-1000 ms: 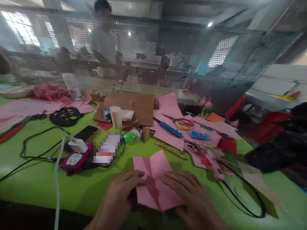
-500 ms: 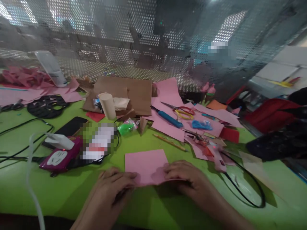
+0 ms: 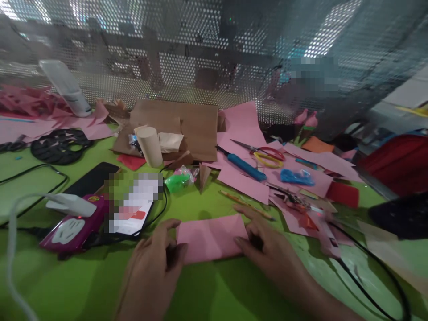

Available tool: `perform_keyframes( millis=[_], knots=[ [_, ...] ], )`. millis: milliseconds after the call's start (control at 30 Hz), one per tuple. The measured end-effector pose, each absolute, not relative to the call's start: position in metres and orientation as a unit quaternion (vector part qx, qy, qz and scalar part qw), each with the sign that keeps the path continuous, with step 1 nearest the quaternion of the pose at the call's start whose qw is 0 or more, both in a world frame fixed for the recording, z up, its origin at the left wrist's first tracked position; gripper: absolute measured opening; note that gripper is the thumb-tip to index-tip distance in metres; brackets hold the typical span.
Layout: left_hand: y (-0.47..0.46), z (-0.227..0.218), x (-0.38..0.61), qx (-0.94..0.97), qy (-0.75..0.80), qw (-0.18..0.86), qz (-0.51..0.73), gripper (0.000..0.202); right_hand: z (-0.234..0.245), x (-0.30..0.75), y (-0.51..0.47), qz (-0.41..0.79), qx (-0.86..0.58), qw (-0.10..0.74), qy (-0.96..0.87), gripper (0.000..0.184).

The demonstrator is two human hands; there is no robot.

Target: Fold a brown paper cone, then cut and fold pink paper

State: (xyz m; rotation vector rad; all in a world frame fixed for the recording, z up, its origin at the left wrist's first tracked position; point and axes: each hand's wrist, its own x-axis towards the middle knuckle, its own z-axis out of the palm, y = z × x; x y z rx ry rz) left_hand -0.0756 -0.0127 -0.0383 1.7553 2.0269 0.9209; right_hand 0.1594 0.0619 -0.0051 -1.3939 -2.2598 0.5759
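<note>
A folded piece of pink paper (image 3: pixel 211 238) lies low over the green table, held at both ends. My left hand (image 3: pixel 157 256) grips its left edge, thumb in front and fingers behind. On the right edge my right hand (image 3: pixel 267 243) pinches the paper the same way, with the index finger reaching past the top corner. Just behind the paper is a pencil (image 3: pixel 245 205). A phone with a lit screen (image 3: pixel 137 209) is beyond my left hand. Right of my right hand lies a pink glue gun (image 3: pixel 327 234) with a black cord.
Scissors (image 3: pixel 267 156), a blue-handled cutter (image 3: pixel 245 167) and pink sheets (image 3: pixel 240 120) lie at the back right. Brown cardboard (image 3: pixel 197 125), a paper tube (image 3: pixel 150 147) and a green item in plastic (image 3: pixel 179 179) stand mid-table. A purple power strip (image 3: pixel 75 227) with cables sits left.
The pink paper now looks narrower from front to back, its near part folded over. My thumbs have come onto its front face, and the fingers have moved toward its far edge.
</note>
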Motion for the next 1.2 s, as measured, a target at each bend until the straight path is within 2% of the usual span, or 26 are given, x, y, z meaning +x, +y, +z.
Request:
perform_keyframes(
  millis=[167, 433, 733, 967, 1200],
  knots=[
    [-0.0143, -0.0376, -0.0774, 0.682, 0.669, 0.098, 0.280, 0.011, -0.0066, 0.1644, 0.0622, 0.225, -0.428, 0.199, -0.852, 0.023],
    [-0.0120, -0.0365, -0.0816, 0.723, 0.633, 0.082, 0.264, 0.013, -0.0067, 0.1687, 0.0628, 0.203, -0.420, 0.180, -0.866, 0.025],
    [-0.0121, -0.0374, -0.0779, 0.707, 0.653, 0.085, 0.256, 0.015, -0.0077, 0.1675, 0.0681, 0.170, -0.394, 0.203, -0.880, 0.025],
    [-0.0128, -0.0373, -0.0747, 0.693, 0.670, 0.069, 0.256, 0.022, -0.0053, 0.1657, 0.0664, 0.208, -0.456, 0.121, -0.857, 0.026],
    [-0.0115, -0.0311, -0.0739, 0.697, 0.673, 0.084, 0.235, 0.023, -0.0022, 0.1647, 0.0665, 0.222, -0.449, 0.113, -0.858, 0.027]
  ],
)
